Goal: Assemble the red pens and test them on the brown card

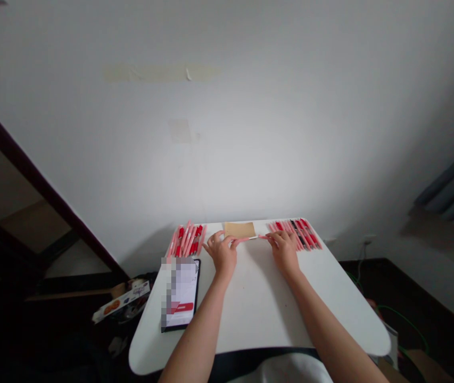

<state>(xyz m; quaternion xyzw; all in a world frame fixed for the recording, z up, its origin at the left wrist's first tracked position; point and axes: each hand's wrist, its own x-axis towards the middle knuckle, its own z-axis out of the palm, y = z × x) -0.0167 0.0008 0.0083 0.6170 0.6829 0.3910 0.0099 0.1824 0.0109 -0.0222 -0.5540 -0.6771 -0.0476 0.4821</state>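
Observation:
My left hand is closed on a slim pink pen, whose whitish end points to the right. Pinched in my right hand is a pink pen cap, level with that end. The two parts meet or nearly meet above the far half of the table; I cannot tell whether they touch. Left of my left hand lies a row of pink and red pens. Another row of pink, red and black pens lies beside and partly behind my right hand.
A tan paper pad lies at the back of the white table, near the wall. A phone with its screen lit rests at the left, close to my left forearm. Boxes and clutter stand on the floor at the left.

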